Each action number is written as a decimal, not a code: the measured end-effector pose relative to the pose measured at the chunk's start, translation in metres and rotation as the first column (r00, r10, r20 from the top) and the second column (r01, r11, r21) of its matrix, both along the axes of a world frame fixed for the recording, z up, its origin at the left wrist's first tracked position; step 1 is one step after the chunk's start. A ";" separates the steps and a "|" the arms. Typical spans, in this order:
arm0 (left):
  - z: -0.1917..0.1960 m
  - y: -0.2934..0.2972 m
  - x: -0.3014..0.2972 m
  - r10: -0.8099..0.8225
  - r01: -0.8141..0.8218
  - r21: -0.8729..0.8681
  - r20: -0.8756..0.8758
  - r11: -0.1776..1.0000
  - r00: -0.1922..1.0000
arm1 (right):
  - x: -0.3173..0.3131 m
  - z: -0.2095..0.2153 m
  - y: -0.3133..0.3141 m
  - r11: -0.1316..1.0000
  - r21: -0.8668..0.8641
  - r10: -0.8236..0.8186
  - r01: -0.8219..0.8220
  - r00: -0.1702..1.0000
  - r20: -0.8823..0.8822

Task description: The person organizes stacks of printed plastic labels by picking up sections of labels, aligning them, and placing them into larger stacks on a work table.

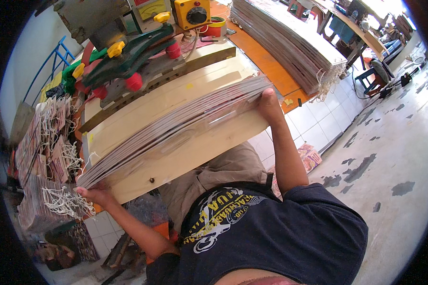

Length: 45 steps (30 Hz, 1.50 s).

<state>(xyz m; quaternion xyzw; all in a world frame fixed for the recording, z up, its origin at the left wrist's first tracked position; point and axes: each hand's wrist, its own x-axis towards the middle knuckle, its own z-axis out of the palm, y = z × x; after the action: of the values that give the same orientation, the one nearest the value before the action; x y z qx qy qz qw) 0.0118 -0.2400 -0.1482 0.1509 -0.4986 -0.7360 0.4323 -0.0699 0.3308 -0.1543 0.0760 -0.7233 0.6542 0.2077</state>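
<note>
A long stack of thin, flat, plastic-looking sheets [180, 124] lies slantwise above a pale wooden board [233, 124]. Its layered edges face me, and a thin white string shows at its left end. My left hand [98, 196] is closed on the near left corner, thumb uppermost. At the far right end my right hand [269, 105] grips the stack, its thumb on top and the other fingers hidden beneath. Just beyond the board stands a machine with a dark green arm [128, 57], yellow knobs [116, 49] and red cylindrical parts [133, 81].
A tall pile of flat sheets with white strings [290, 42] rests on the orange tabletop [271, 57]. To my left are printed bundles with white cords [57, 156]. A yellow control box [191, 14] and a red-and-yellow tub [215, 27] stand at the back.
</note>
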 end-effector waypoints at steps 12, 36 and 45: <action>0.013 0.017 0.000 0.035 -0.034 -0.016 0.048 0.999 0.998 | 0.001 0.007 -0.002 0.998 -0.048 0.040 -0.043 0.998 -0.051; 0.022 0.010 -0.003 0.009 0.000 -0.067 0.137 0.998 0.991 | 0.015 0.042 -0.027 0.980 -0.119 -0.194 0.156 0.864 -0.464; 0.030 0.028 0.001 -0.069 0.069 0.013 0.095 0.998 0.993 | 0.024 0.035 -0.019 0.878 -0.180 -0.469 0.443 0.721 -0.510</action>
<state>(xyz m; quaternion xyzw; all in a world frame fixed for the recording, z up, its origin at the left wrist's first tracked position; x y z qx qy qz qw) 0.0132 -0.2120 -0.1186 0.1704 -0.5201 -0.7448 0.3817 -0.0457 0.3113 -0.1194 0.0718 -0.6165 0.5506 0.5583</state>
